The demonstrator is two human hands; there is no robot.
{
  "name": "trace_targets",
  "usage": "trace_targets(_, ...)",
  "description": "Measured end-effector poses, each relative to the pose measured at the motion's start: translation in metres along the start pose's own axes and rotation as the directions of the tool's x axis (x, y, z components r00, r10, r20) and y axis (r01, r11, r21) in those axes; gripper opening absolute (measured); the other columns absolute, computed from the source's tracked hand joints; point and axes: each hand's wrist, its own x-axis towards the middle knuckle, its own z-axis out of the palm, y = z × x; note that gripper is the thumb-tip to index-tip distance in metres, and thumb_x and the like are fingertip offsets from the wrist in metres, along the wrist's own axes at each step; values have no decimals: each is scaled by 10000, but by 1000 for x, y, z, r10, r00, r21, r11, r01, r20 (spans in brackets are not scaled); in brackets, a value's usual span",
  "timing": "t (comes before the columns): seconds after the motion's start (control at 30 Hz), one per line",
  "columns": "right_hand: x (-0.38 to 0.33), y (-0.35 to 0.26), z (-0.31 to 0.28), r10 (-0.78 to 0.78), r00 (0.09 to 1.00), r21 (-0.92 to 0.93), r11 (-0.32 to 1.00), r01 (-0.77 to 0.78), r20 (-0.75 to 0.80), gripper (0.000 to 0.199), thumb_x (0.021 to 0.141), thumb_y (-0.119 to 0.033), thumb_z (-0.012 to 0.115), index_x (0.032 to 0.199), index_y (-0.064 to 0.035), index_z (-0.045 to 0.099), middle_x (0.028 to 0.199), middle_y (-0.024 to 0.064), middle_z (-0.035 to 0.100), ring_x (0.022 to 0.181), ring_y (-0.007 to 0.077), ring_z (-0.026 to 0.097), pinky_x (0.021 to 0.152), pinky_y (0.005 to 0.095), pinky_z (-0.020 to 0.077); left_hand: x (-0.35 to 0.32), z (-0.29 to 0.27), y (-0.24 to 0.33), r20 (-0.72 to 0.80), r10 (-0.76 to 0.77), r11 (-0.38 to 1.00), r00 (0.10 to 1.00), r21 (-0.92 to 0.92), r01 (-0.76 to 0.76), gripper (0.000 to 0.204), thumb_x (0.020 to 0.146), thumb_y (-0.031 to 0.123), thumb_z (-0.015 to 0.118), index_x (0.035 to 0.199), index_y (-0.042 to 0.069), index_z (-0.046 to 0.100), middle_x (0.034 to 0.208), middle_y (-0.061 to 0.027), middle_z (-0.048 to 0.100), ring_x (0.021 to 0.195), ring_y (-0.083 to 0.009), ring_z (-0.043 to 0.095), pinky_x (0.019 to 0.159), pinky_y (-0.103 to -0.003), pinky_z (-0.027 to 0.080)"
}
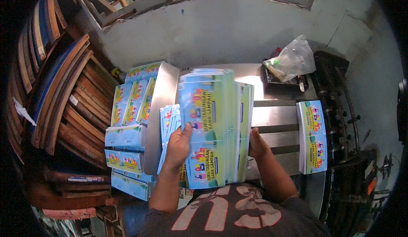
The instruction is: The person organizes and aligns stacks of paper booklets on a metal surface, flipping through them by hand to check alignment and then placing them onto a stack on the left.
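In front of my chest I hold a thick, slightly fanned stack of printed booklet sheets (pixel 208 131), blue and green with colourful cartoon pictures. My left hand (pixel 177 145) grips its left side, thumb on the front and the other fingers hidden behind. At the right edge, my right hand (pixel 258 143) holds the stack with its thumb side showing and its fingers mostly out of sight. Partly covered by the held stack, a smaller pile of similar sheets (pixel 168 122) lies on the metal table (pixel 272 116) beside my left hand.
Several more booklet piles (pixel 131 105) stand at the left behind a metal plate (pixel 163 88). Another stack (pixel 313 137) sits on the table's right side. Farther back is a black tray (pixel 282 82) with a clear plastic bag (pixel 295 58). Wooden boards (pixel 63 92) lean at far left; dark machinery (pixel 335 105) flanks the right.
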Motion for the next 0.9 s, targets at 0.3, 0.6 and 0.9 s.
trace_targets(0.3, -34, 13, -41, -186, 956, -3, 982, 190, -226, 672, 678, -254, 774, 1239, 45, 555, 1129, 152, 664, 990, 276, 667, 871, 389, 544, 18, 44, 72, -41, 319, 888, 947, 363, -283, 410, 1045, 182, 436, 1387, -44, 435, 1213, -121, 611, 1069, -152, 597, 925, -280, 476)
trace_targets(0.6, -56, -6, -59, -327, 900, 81, 928, 363, -289, 705, 704, -255, 726, 1301, 41, 494, 1175, 168, 640, 1025, 293, 655, 872, 405, 555, 34, 36, 29, 73, 30, 751, 997, 656, -71, 325, 972, 257, 554, 1123, -5, 673, 1081, -139, 687, 905, -204, 650, 813, -359, 519)
trace_targets(0.9, -67, -9, -32, -433, 864, 247, 834, 492, -258, 535, 925, -347, 550, 1328, -2, 489, 1239, 188, 603, 1041, 325, 643, 869, 455, 555, -17, 142, 56, 318, 132, 445, 939, 827, -343, 388, 993, 387, 513, 993, 38, 682, 849, -174, 657, 767, -314, 670, 674, -410, 528)
